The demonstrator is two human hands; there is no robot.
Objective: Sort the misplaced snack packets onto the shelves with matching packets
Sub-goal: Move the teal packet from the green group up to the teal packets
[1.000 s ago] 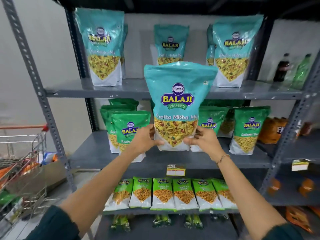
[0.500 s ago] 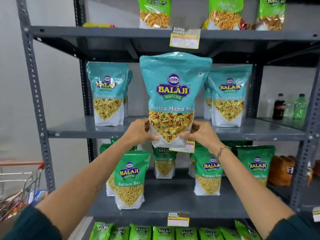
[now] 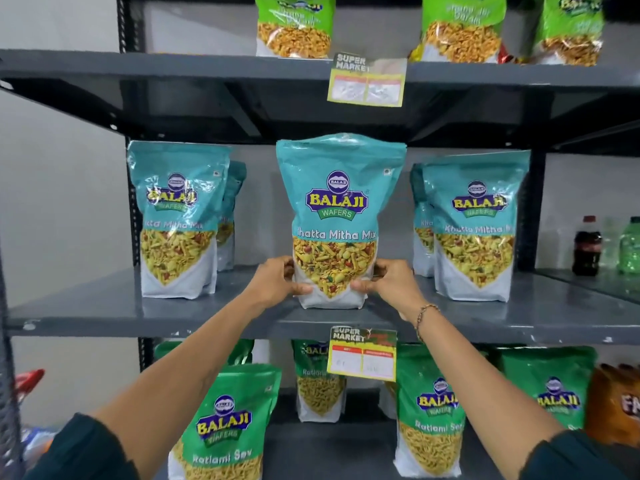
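Note:
A teal Khatta Mitha Mix packet (image 3: 337, 202) stands upright on the middle grey shelf (image 3: 104, 306), its base resting on the shelf surface. My left hand (image 3: 277, 282) grips its lower left corner and my right hand (image 3: 391, 285) grips its lower right corner. Matching teal packets stand on the same shelf to the left (image 3: 176, 220) and to the right (image 3: 474, 226). Green Ratlami Sev packets (image 3: 221, 427) fill the shelf below.
Light green packets (image 3: 294, 26) sit on the top shelf. Price tags hang on the shelf edges (image 3: 362, 355). A cola bottle (image 3: 587, 245) and a green bottle (image 3: 630, 244) stand at the right. A red cart handle (image 3: 27, 379) shows at lower left.
Both hands have raised the teal packet from in front of the green packets' shelf and set it on the middle shelf between the matching teal packets. The view tilted upward.

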